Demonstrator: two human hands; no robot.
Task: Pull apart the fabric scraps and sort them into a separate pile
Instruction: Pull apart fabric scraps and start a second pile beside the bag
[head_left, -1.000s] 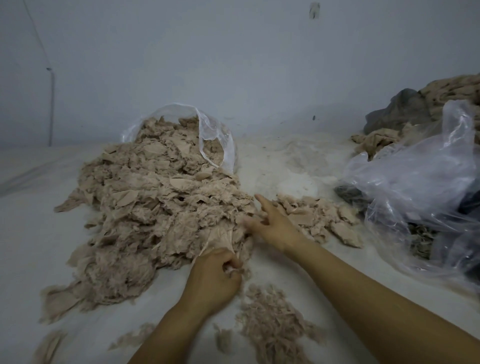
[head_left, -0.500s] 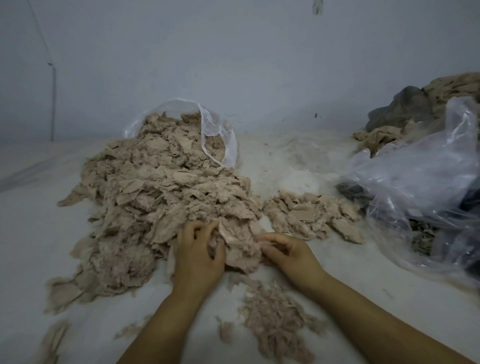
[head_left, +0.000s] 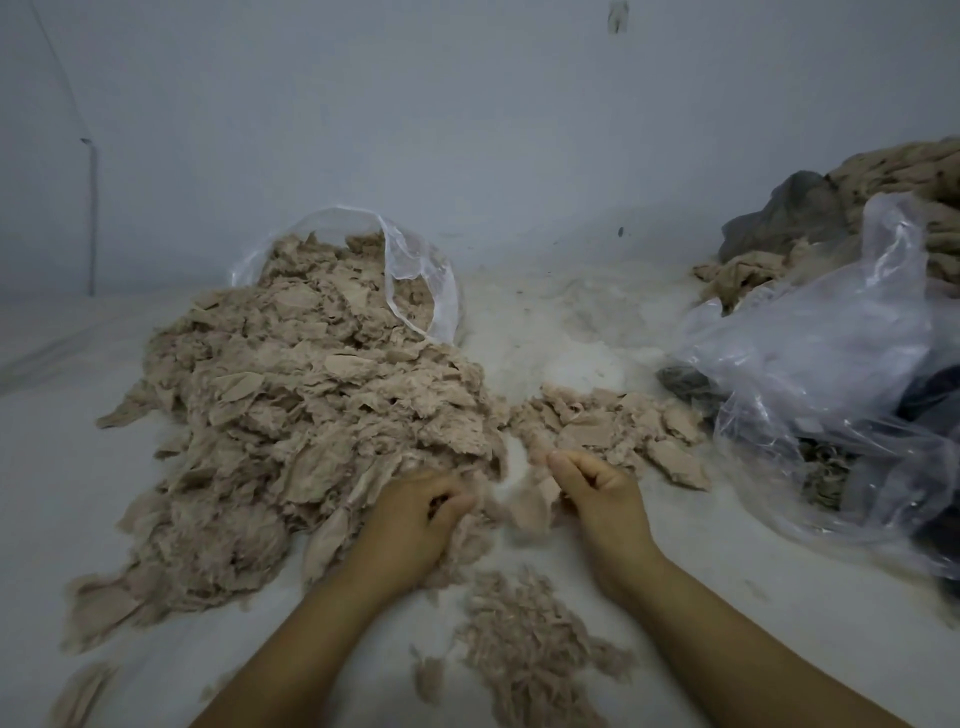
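Two bare hands work at the near edge of a heap of beige fabric scraps; the left hand (head_left: 415, 519) has its grip curled into the heap's edge, fingers bunched around a wad of scraps; the right hand (head_left: 597, 493) has its grip closed in a pinch, fingers curled and thumb pressed against them, holding a loose scrap (head_left: 530, 512) that hangs blurred between the two hands; the hands are near each other but apart.

The large heap of scraps (head_left: 291, 415) spreads away to the left and back, spilling out of a clear plastic bag (head_left: 415, 260) that lies open on its side; a smaller separate pile (head_left: 613, 426) lies just beyond the right hand; a patch of finer, fluffier shreds (head_left: 524, 639) lies between the forearms, nearest the viewer; a few stray bits sit at lower left.

Far right, a crumpled clear plastic sheet (head_left: 831, 364) covers dark material, with tan cloth (head_left: 909, 171) mounded behind it.

No brand, label or writing is readable anywhere.

Everything rests on a pale white surface (head_left: 571, 332) dusted with lint; a plain bluish-grey wall (head_left: 467, 130) rises behind, with a thin pipe (head_left: 93, 218) at left.
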